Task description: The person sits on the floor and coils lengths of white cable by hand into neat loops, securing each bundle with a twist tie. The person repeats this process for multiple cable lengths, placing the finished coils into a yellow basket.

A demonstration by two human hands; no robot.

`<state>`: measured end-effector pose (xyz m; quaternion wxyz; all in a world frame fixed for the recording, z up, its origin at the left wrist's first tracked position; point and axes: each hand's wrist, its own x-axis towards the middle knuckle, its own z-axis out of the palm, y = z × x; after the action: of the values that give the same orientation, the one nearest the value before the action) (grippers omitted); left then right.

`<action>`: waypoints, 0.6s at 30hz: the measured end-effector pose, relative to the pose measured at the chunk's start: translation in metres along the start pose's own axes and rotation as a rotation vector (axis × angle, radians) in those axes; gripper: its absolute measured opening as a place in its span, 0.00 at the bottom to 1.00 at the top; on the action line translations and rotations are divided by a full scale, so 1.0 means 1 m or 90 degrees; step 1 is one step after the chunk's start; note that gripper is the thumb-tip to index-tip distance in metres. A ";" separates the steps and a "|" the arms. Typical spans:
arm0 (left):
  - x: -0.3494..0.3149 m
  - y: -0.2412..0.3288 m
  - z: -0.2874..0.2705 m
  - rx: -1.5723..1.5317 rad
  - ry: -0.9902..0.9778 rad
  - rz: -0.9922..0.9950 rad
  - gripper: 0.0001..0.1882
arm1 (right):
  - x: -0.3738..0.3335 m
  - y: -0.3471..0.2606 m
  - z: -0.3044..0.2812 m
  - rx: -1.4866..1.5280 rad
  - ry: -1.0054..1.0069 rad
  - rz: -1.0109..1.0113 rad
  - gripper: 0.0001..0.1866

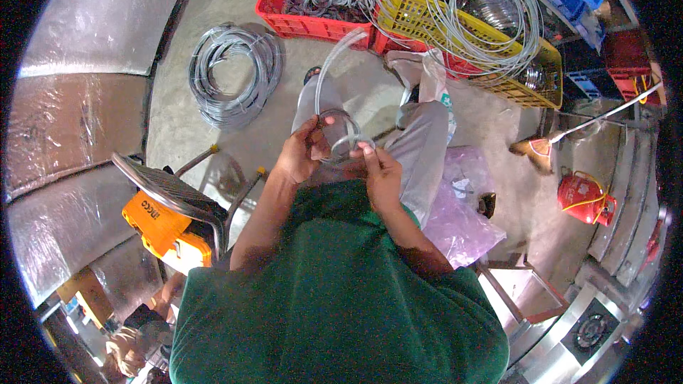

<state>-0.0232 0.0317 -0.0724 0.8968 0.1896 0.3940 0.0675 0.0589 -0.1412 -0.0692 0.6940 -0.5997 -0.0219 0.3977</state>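
Note:
Both my hands hold a length of clear grey plastic tubing (334,71) over my lap. My left hand (302,149) grips a small coiled loop of the tubing (343,131) from the left. My right hand (380,171) pinches the same loop from the right. The free end of the tubing arcs up and away toward the red crate (284,0). I am seated, in a green shirt and grey trousers.
A big coil of grey tubing (231,75) lies on the concrete floor at left. Red and yellow crates (462,35) behind hold rings and loose tubing. An orange tool case (163,227) sits under a metal stool at left. A red gas cylinder (587,199) and purple bag (462,206) are at right.

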 end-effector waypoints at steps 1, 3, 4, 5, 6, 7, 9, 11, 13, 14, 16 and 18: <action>-0.001 -0.004 -0.007 0.009 0.023 -0.008 0.19 | 0.003 0.002 -0.003 -0.175 0.000 -0.083 0.17; -0.002 -0.007 -0.018 0.002 0.024 0.001 0.18 | 0.009 0.008 -0.011 -0.386 -0.017 -0.201 0.18; -0.003 -0.008 -0.023 -0.015 0.019 0.007 0.18 | 0.011 0.012 -0.015 -0.420 -0.033 -0.230 0.18; -0.005 -0.009 -0.027 -0.010 0.001 -0.001 0.19 | 0.012 0.017 -0.017 -0.450 -0.032 -0.250 0.17; -0.006 -0.009 -0.029 -0.017 -0.027 -0.006 0.19 | 0.014 0.023 -0.019 -0.400 -0.045 -0.191 0.17; -0.008 -0.009 -0.031 -0.026 -0.029 -0.026 0.20 | 0.013 0.028 -0.019 -0.346 -0.042 -0.122 0.16; -0.012 -0.007 -0.033 0.080 0.016 -0.018 0.21 | 0.014 0.037 -0.020 -0.305 -0.052 -0.055 0.15; -0.019 -0.004 -0.034 0.246 0.054 0.027 0.22 | 0.013 0.042 -0.020 -0.315 -0.079 -0.048 0.14; -0.025 0.001 -0.035 0.461 0.043 0.122 0.23 | 0.013 0.043 -0.018 -0.327 -0.079 -0.081 0.14; -0.027 0.002 -0.035 0.560 0.040 0.173 0.24 | 0.013 0.042 -0.018 -0.325 -0.079 -0.096 0.13; -0.029 0.006 -0.034 0.719 0.050 0.244 0.25 | 0.011 0.040 -0.014 -0.283 -0.076 -0.102 0.12; -0.027 0.008 -0.030 0.639 0.047 0.244 0.27 | 0.009 0.036 -0.010 -0.223 -0.065 -0.085 0.12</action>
<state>-0.0636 0.0399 -0.0692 0.6533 0.6607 0.3677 0.0397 0.0508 -0.1457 -0.1066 0.6018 -0.6877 -0.1661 0.3705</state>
